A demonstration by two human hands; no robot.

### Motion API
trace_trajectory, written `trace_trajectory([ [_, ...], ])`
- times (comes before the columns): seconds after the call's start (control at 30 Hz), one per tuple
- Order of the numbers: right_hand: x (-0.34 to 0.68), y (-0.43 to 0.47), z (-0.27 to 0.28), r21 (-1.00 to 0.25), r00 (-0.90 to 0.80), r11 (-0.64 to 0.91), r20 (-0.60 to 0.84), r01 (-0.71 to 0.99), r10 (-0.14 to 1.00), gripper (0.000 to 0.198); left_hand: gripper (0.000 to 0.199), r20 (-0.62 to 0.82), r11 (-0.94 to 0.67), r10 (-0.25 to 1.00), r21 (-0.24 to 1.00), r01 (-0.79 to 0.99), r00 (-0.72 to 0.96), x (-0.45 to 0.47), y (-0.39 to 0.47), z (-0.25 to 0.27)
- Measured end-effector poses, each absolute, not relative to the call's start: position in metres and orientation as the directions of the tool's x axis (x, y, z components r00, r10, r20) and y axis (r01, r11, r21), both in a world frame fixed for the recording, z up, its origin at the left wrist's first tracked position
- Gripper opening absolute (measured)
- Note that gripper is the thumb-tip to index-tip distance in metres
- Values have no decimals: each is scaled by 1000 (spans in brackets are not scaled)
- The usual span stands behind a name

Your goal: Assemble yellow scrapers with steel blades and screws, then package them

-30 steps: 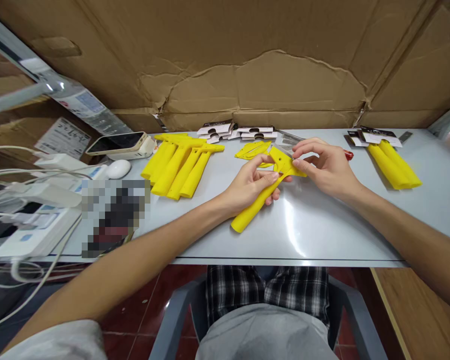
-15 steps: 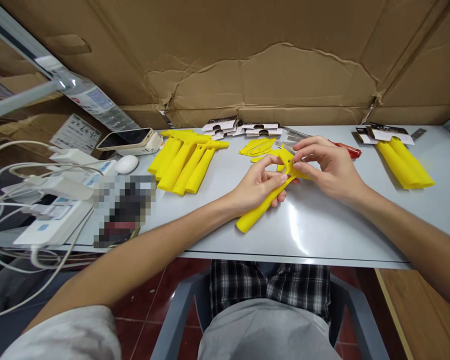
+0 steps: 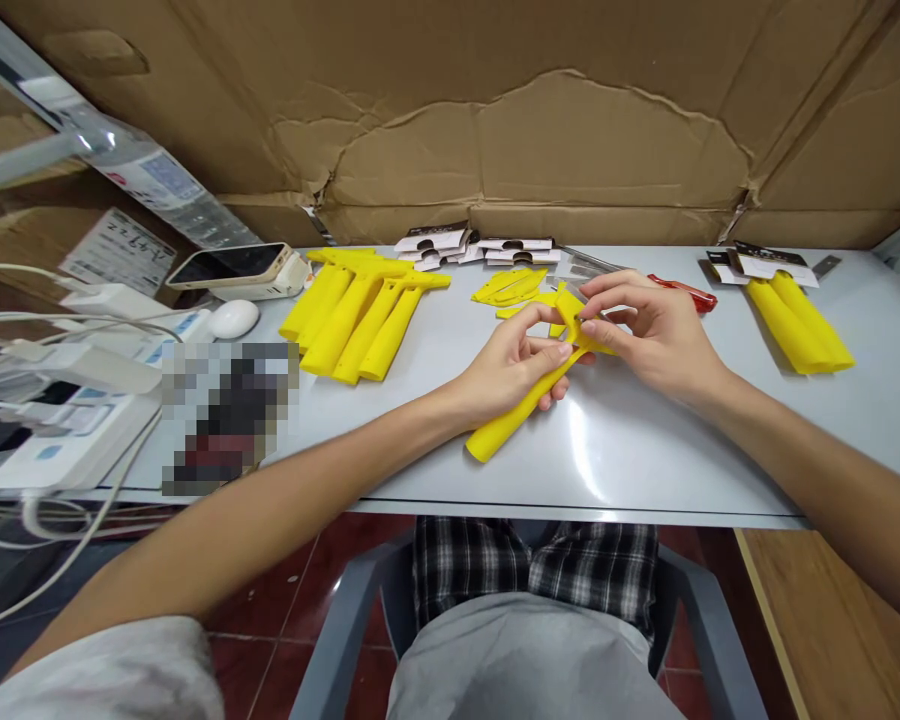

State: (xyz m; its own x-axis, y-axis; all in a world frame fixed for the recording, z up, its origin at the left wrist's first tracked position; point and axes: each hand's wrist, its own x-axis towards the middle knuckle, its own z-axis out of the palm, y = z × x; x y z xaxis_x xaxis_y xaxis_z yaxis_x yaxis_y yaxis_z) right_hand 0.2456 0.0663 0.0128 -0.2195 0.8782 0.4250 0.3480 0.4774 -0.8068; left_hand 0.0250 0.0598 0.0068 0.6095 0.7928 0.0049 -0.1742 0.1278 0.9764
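Note:
My left hand (image 3: 521, 365) is closed around a yellow plastic handle (image 3: 506, 420) with a wider head. Its hollow round end slants down towards the front edge of the table. At the head, my right hand (image 3: 649, 330) has its thumb and forefinger pinched together, and a tiny dark bit shows by the fingertips, too small to name. Just behind the hands lie flat yellow plastic pieces (image 3: 508, 287). To their left is a group of several similar yellow T-shaped handles (image 3: 352, 320).
Folded black-and-white cards (image 3: 435, 240) lie along the cardboard wall (image 3: 540, 150). Behind my right hand is a red-handled tool (image 3: 686, 292). Two carded yellow handles (image 3: 799, 320) lie at right. A phone (image 3: 229, 268), white mouse (image 3: 234, 319) and power strip (image 3: 82, 430) with cables occupy the left.
The view has shifted slightly, moving the scene a little left and up. My right fingertips have shifted slightly at the handle's head; my left hand keeps the same hold.

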Motion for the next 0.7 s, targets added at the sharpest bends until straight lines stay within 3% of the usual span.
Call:
trace_trajectory([
  [0.7,247,66,13,-800,-245,466,399,378,884,35,56,17,90,782,986,-141,623,25,57,10],
])
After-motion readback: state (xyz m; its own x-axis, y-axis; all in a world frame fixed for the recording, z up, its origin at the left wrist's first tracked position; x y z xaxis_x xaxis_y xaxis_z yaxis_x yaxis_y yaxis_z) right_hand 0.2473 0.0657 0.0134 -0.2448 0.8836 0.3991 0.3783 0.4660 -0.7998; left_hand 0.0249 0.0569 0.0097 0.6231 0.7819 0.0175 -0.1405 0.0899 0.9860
